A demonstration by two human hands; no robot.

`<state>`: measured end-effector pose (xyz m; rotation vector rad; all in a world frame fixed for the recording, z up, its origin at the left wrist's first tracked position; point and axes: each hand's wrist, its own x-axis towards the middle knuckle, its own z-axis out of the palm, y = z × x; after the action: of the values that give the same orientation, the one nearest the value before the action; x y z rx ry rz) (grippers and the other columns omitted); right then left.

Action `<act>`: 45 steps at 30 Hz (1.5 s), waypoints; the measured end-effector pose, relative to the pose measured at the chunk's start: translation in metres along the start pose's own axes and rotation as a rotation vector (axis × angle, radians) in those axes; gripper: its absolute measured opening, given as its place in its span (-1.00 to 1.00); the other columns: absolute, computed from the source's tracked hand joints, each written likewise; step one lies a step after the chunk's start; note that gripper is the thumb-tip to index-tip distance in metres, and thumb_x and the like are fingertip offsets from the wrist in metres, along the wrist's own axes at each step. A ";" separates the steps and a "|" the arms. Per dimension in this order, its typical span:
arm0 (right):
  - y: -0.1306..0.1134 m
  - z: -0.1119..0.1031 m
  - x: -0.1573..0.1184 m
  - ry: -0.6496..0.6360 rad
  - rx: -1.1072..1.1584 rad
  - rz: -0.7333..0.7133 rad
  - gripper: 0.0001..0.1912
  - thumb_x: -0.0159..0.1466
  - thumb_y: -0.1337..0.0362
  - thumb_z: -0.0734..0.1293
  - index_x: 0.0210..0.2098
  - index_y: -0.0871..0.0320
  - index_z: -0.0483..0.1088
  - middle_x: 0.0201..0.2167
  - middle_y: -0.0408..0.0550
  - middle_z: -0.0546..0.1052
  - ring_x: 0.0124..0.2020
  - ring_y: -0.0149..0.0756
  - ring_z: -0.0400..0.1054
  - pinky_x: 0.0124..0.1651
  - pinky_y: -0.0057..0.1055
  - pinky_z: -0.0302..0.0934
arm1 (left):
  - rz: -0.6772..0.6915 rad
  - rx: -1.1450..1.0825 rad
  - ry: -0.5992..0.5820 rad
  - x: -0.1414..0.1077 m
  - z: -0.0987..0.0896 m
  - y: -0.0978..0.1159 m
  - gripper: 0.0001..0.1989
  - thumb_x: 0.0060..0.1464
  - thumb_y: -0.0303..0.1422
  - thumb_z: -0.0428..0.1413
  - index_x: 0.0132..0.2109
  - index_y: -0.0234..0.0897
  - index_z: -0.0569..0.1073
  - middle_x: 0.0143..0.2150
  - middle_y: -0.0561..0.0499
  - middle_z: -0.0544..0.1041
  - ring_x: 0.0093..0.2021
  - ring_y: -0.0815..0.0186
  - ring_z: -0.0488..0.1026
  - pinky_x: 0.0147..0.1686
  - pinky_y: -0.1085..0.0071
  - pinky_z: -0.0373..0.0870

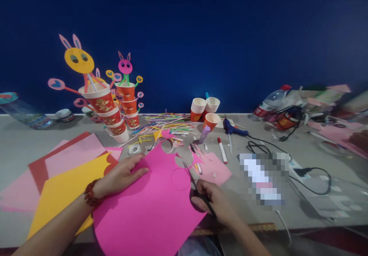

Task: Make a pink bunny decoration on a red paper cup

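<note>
A large magenta paper sheet (143, 210) lies tilted over the table's front edge, its upper edge scalloped by round cut-outs. My left hand (123, 174) grips its left side, thumb on top and fingers beneath. A thin circle is drawn near the sheet's right edge. In my right hand (211, 198) is a pair of black-handled scissors (201, 196), fingers closed round the handles. The blades point up and left, by the right edge of the drawn circle. Beneath my left arm is a yellow paper sheet (69, 187).
Decorated cup figures (103, 104) stand at the back left. Straws (169, 123), paper cups (198, 108) and a blue glue gun (234, 128) lie farther back. Right of the scissors are pink paper (217, 167), a red-capped marker (222, 150) and black cables (258, 144).
</note>
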<state>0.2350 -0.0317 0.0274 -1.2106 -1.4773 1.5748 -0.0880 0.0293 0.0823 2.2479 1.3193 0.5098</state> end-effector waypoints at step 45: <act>-0.005 -0.020 0.000 -0.042 -0.300 -0.040 -0.55 0.16 0.09 0.38 -0.55 0.07 0.00 -0.67 -0.35 0.05 -0.59 -0.47 -0.12 -0.55 -0.50 -0.23 | 0.011 -0.021 -0.146 0.011 -0.017 0.004 -0.74 0.26 -0.18 -0.02 -0.04 -0.19 0.42 -0.08 -0.02 0.55 -0.07 0.19 0.50 -0.07 0.35 0.40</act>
<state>0.2530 -0.0235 0.0338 -1.3090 -1.8024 1.3940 -0.0891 0.0408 0.0997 2.2304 1.2236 0.3536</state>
